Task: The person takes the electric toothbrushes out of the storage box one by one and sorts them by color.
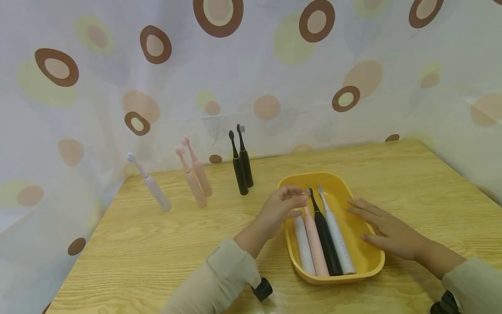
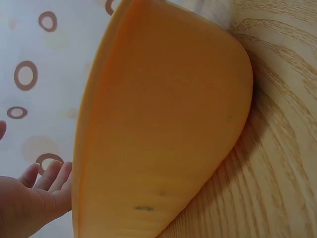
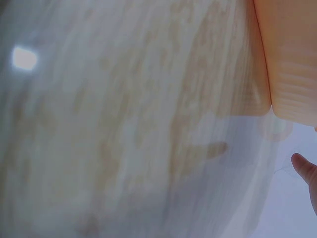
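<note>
My left hand [image 1: 280,211] hovers over the left rim of a yellow basin [image 1: 366,266], its fingers loosely bent and nothing between them. Below it in the basin, side by side, lie a white electric toothbrush [image 1: 303,246], a pink one [image 1: 316,246], a black one [image 1: 327,244] and another white one [image 1: 340,242]. The left hand covers the head of the leftmost white toothbrush. On the right side, my right hand [image 1: 392,233] rests by the basin's rim with fingers extended. The left wrist view catches the left hand [image 2: 32,206] beyond the basin's outer wall [image 2: 158,109]; a right thumb [image 3: 306,171] shows in the right wrist view.
Upright at the back of the wooden table [image 1: 157,261] stand a white toothbrush [image 1: 157,192], two pink toothbrushes, the front one [image 1: 195,187] and the rear one [image 1: 201,176], and two black ones, left [image 1: 240,174] and right [image 1: 246,168]. A dotted cloth [image 1: 235,78] hangs behind.
</note>
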`<state>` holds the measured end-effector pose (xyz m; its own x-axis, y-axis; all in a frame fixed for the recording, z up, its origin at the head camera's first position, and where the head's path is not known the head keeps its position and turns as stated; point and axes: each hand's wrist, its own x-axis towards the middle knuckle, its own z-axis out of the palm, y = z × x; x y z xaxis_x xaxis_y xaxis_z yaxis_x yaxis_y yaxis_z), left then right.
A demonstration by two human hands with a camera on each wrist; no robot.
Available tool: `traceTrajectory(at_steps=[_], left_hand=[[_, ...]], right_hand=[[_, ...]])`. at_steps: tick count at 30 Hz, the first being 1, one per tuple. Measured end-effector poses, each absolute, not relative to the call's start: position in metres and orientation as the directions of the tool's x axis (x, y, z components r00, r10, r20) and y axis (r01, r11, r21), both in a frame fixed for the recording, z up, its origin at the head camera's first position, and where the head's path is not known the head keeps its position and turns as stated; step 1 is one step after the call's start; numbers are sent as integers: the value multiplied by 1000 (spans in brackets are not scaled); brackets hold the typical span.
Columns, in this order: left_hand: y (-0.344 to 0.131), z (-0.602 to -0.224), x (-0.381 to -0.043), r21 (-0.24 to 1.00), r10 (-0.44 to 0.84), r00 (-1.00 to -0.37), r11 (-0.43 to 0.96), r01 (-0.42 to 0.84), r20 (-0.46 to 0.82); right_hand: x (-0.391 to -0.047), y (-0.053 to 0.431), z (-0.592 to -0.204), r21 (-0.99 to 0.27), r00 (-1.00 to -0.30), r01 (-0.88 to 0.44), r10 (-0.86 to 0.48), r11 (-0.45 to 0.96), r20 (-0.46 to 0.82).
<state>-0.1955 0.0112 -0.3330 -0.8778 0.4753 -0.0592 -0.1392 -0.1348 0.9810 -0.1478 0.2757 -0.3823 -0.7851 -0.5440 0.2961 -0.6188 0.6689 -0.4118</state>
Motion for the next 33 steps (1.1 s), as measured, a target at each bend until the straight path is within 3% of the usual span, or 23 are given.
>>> traceTrajectory(at_steps=[17,33], left_hand=[[30,-345,-205,982,452,-880,-44,-183,-144],[45,-344,-217,948,312,-896,129,-290,-317]], right_hand=[[-147,275,-382,-437,-788,-614,-541,658,293],[-149,276,-383,-454,-794,-606,-539,653,283]])
